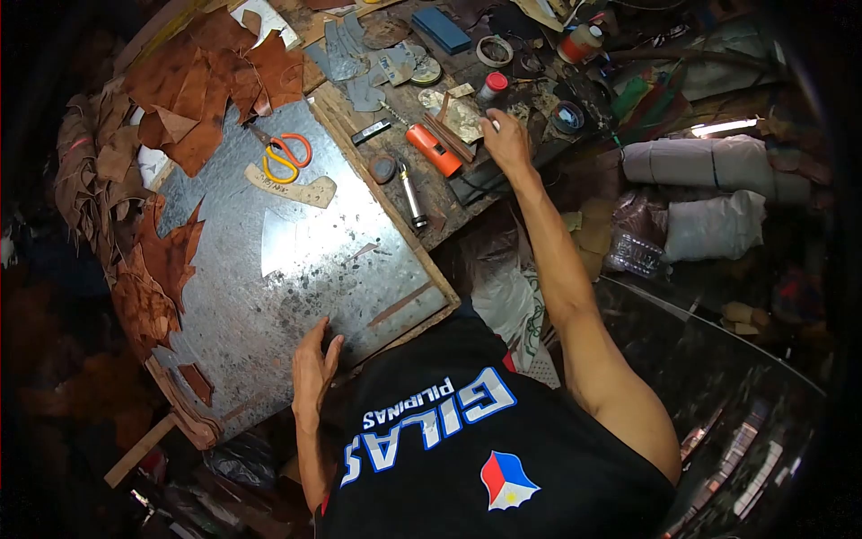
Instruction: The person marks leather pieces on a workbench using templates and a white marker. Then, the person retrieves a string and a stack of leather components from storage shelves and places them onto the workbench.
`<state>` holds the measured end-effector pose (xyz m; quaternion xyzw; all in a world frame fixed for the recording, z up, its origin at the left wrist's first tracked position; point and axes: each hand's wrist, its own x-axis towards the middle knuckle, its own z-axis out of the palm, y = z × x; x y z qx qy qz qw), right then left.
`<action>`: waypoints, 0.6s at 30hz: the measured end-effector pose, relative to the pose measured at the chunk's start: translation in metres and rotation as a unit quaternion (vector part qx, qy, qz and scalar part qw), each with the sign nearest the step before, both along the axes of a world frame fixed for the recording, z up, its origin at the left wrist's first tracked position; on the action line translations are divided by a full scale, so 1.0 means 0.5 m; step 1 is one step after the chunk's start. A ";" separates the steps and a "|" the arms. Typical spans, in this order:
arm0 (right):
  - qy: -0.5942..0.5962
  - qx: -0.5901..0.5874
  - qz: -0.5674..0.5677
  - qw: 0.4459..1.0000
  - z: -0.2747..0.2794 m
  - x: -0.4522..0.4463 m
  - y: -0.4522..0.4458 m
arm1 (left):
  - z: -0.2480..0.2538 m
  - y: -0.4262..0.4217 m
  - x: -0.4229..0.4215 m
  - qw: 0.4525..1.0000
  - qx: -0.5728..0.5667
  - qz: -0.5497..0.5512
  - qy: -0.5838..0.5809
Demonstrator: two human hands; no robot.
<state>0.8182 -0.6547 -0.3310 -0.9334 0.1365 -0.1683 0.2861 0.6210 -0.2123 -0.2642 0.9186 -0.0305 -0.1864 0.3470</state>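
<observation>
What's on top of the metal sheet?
On the sheet lie scissors, a tan template and brown leather overlapping its left side. The left hand hides part of its near edge. Whatever the leather covers can't be seen.

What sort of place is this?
Probably a leatherworking shop: ragged pieces of what looks like brown leather are heaped along the metal-topped work surface, with orange-and-yellow-handled scissors lying on it.

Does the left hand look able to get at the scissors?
Likely yes: the left hand looks free, and a mostly bare stretch of metal sheet leads to the scissors; only the flat tan template lies just before them.
</observation>
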 end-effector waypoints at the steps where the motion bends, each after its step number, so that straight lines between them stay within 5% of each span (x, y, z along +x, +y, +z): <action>1: 0.043 -0.016 0.000 0.999 -0.002 0.015 -0.007 | -0.003 -0.005 0.002 1.000 0.012 -0.011 -0.011; 5: 0.193 -0.055 0.053 0.978 0.007 0.049 -0.006 | 0.010 -0.024 0.013 0.997 0.064 -0.036 0.002; 18: 0.257 -0.003 0.078 0.963 -0.034 0.120 -0.022 | 0.008 -0.036 0.024 0.994 0.088 -0.070 -0.010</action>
